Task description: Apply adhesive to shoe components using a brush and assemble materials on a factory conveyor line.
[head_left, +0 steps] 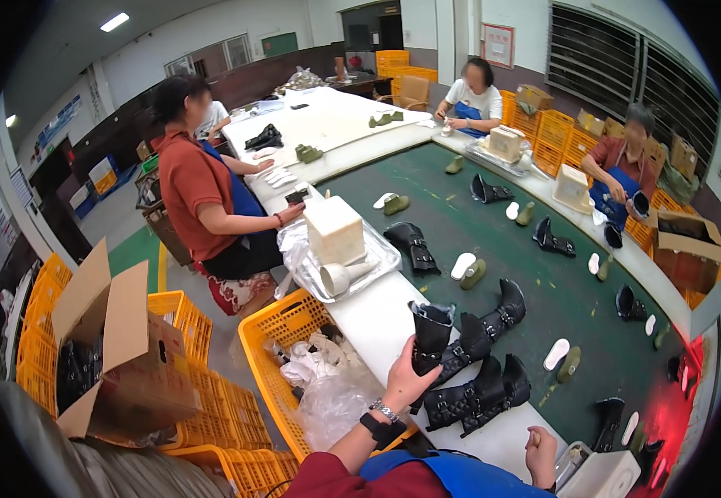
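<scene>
My left hand [410, 378], with a bracelet and a dark band at the wrist, grips a black boot [432, 330] that stands with its opening upward. Beside it on the white table edge lie more black buckled boots: one boot [505, 305] points away to the right, and a quilted boot [460, 402] lies nearer to me. My right hand [540, 455] hovers near the table's front edge, apart from the boots. Its fingers are curled closed, and what they hold, if anything, is hidden.
A green conveyor belt [427, 184] carries boots, white insoles [556, 354] and olive shoe lasts [569, 365]. A yellow crate [281, 311] of plastic and scraps stands left of the table. A tray [377, 270] holds a cream block. Open cartons [149, 373] and co-workers surround the line.
</scene>
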The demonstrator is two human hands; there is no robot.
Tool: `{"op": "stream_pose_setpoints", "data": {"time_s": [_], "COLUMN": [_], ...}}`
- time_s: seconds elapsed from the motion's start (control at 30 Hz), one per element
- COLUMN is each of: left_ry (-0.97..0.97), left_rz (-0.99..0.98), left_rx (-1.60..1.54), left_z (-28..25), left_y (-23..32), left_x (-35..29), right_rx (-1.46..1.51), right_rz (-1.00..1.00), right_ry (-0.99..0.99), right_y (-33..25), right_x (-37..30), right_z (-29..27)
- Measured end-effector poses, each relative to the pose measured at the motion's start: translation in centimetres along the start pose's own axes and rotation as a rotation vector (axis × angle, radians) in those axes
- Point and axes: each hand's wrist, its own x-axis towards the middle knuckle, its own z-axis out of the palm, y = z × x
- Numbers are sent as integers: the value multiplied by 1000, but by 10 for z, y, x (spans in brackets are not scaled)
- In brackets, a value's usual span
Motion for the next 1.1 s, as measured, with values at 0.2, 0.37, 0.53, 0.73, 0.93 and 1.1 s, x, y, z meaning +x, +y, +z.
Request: {"op": "stream_pose_setpoints", "data": {"time_s": [0.2,0.37,0.53,0.73,0.93,1.1], "left_ry": [-13,-2,50,45,62,46], "left_rz": [8,-52,-56,-152,-106,-54], "left_rx": [-55,-101,-122,-236,-240,-234], "left_z": [1,-2,-7,-10,-3,2], "left_y": [13,13,2,-8,-10,-6], "left_x": [4,4,0,1,3,7], "right_rx": [63,-13,-63,87,117,131], "right_rz": [45,122,23,76,28,58], "right_ry": [50,88,73,47,122,131], "right_y": [0,-20,-23,-34,-29,-42], "right_x": [2,6,12,21,21,18], "right_z": [3,-6,-7,-10,-3,-5]}}
